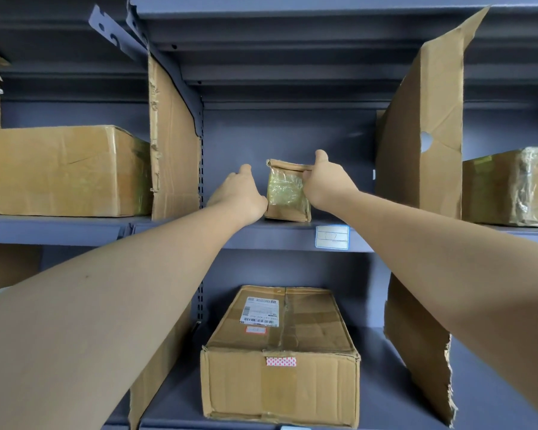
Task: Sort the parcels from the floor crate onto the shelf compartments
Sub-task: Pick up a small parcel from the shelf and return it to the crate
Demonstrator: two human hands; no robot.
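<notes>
Two bare forearms (106, 305) fill the lower frame, both reaching up to the middle of the picture. Right hand (326, 181) has the grip: fingers curled over the top right edge of the small parcel (288, 190), thumb sticking up. Left hand (239, 193) lies along the parcel's left side with its heel against the lower left corner, fingers stretched toward the back wall, not wrapped round anything that shows.

That parcel stands upright, long axis vertical, broad face turned to the camera, base on the middle board of the grey shelf (277, 235), in the centre compartment. It's brown cardboard, the front glossy with yellowish clear tape, the top edge crumpled and torn at its left corner.

Just one parcel in hand. Two tall cardboard dividers wall this compartment, one left (171, 150), one right (423, 119), and two more stand on the board below. Beyond the left divider sits one large box (59, 170); at the right edge of the frame, one taped box (510, 187). Bottom centre, one long box (280, 352) lies end-on, with a printed shipping label on top and a red-and-white strip on its front. One blue-edged label holder (332, 237) is on the shelf lip.
</notes>
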